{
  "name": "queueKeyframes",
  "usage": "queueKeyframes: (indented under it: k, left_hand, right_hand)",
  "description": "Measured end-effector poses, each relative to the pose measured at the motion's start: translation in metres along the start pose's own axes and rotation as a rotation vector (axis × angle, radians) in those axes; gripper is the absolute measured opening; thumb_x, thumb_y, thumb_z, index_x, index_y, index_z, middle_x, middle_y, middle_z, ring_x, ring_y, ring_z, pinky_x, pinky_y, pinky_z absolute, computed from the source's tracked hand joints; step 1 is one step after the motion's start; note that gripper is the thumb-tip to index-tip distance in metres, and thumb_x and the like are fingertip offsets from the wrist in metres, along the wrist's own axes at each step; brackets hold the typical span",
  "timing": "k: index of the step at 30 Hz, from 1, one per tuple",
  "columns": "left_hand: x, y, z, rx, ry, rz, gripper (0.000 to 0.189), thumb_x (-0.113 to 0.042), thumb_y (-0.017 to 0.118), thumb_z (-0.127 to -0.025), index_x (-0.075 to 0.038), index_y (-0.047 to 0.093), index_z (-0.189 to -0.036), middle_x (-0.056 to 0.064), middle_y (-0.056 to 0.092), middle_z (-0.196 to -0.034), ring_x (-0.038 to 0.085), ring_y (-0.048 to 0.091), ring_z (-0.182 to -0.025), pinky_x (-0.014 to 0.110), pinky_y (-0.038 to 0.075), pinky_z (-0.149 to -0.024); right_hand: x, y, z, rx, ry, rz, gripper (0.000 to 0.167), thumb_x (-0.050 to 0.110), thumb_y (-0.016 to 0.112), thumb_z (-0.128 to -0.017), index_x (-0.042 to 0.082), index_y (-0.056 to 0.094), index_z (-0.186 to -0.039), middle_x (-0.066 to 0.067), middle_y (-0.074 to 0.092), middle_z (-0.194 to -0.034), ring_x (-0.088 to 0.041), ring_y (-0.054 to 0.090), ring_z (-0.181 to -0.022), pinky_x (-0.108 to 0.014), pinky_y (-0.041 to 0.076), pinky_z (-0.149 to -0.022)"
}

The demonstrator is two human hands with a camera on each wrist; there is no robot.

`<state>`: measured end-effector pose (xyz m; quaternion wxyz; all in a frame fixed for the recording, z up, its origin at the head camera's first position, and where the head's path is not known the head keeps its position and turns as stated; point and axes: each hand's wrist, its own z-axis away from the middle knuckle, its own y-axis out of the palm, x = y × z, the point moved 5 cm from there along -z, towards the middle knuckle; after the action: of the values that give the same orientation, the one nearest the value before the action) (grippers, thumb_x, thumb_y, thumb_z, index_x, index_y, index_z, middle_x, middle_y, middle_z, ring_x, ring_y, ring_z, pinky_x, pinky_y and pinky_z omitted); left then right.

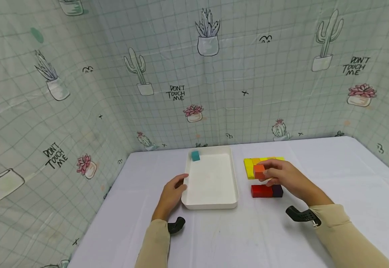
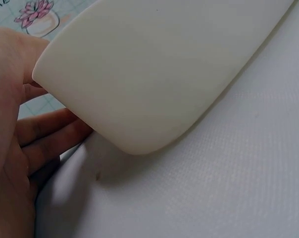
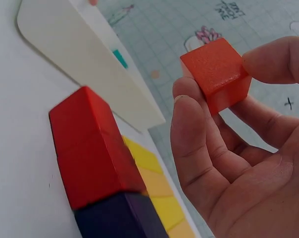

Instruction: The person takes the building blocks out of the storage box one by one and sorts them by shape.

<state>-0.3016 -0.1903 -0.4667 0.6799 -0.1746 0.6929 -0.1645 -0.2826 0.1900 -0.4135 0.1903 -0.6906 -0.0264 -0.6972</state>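
Observation:
An orange cube is pinched between the thumb and fingers of my right hand, raised above the table. Beneath that hand lie two red cubes and a dark purple block joined in a row. My left hand holds the left edge of a white tray; its thumb and a fingertip are at the rim, with other fingers against the outside in the left wrist view. One teal cube sits in the tray's far left corner.
Behind the red cubes, several yellow and darker yellow blocks lie flat together, partly hidden by the right hand. The table has a white cover. A cactus-print cloth hangs behind it and at both sides.

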Motion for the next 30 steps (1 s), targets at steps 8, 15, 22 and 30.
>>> queueKeyframes:
  k: [8, 15, 22, 30]
  left_hand:
    - [-0.005, -0.001, -0.001, 0.014, 0.018, 0.007, 0.039, -0.018, 0.058, -0.097, -0.021, 0.063, -0.136, 0.004, 0.058, -0.140, 0.025, 0.052, -0.129, 0.049, 0.040, -0.110]
    - [-0.002, -0.001, -0.004, 0.026, 0.014, 0.026, 0.040, -0.019, 0.058, -0.097, -0.022, 0.063, -0.137, 0.003, 0.058, -0.140, 0.022, 0.053, -0.129, 0.046, 0.042, -0.108]
    - [-0.002, 0.000, 0.000, 0.016, 0.002, 0.017, 0.039, -0.020, 0.058, -0.097, -0.022, 0.063, -0.136, 0.003, 0.058, -0.140, 0.023, 0.052, -0.129, 0.047, 0.041, -0.109]
    - [-0.002, 0.000, 0.000, 0.024, 0.015, 0.006, 0.040, -0.018, 0.058, -0.097, -0.021, 0.062, -0.137, 0.004, 0.058, -0.140, 0.025, 0.053, -0.128, 0.048, 0.042, -0.108]
  right_hand:
    - [-0.012, -0.018, 0.010, -0.021, 0.036, 0.032, 0.043, 0.018, 0.053, -0.100, -0.003, 0.049, -0.138, -0.021, 0.062, -0.124, -0.030, 0.065, -0.108, -0.032, 0.057, -0.087]
    - [-0.017, -0.031, 0.019, -0.023, 0.033, 0.029, 0.045, 0.019, 0.054, -0.101, -0.002, 0.048, -0.140, -0.020, 0.061, -0.128, -0.025, 0.066, -0.109, -0.032, 0.056, -0.087]
    - [-0.025, -0.043, 0.024, -0.042, 0.049, 0.037, 0.046, 0.020, 0.055, -0.101, -0.003, 0.048, -0.140, -0.021, 0.061, -0.127, -0.025, 0.066, -0.108, -0.032, 0.056, -0.087]
    - [-0.035, -0.053, 0.029, -0.027, 0.087, 0.042, 0.048, 0.018, 0.053, -0.101, -0.004, 0.044, -0.142, -0.022, 0.060, -0.131, -0.025, 0.066, -0.109, -0.033, 0.056, -0.087]
